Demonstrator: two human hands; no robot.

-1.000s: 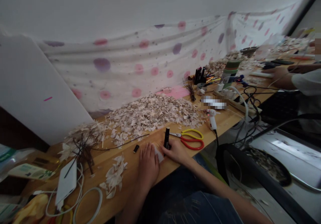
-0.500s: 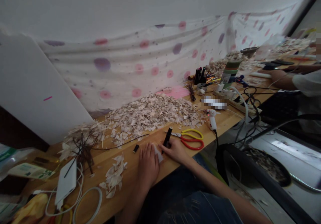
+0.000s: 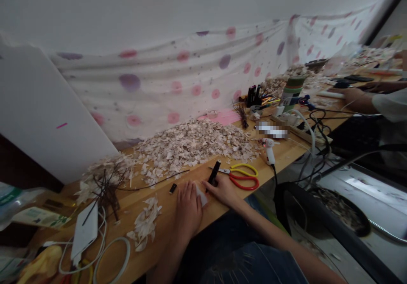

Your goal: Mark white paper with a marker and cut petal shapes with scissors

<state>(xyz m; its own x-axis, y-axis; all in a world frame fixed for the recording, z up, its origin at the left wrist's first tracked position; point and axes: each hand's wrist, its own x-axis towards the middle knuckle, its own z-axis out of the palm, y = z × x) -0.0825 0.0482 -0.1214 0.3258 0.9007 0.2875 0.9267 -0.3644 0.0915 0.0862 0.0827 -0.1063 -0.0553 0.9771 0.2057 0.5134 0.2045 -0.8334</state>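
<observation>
A black marker pen (image 3: 213,174) stands tilted in my right hand (image 3: 224,192), its lower end down by a small pale, translucent piece (image 3: 201,195) on the wooden table. My left hand (image 3: 190,203) lies flat with fingers stretched, along the left edge of that piece. Left of my fingertips is a black pen cap (image 3: 172,188). Scissors (image 3: 243,176) with one yellow and one red handle lie just right of the marker. A thin dark twig (image 3: 159,181) runs along the table beyond my left hand.
Behind my hands spreads a heap of pale dried flakes (image 3: 197,144). A white glue gun (image 3: 270,152) lies to the right, near cables and a power strip (image 3: 299,131). At left are dark twigs (image 3: 106,190) and a white power bank (image 3: 85,231). A co-worker's hand (image 3: 352,97) is far right.
The marker's top end has tipped slightly to the right in my right hand. My left hand stays in place.
</observation>
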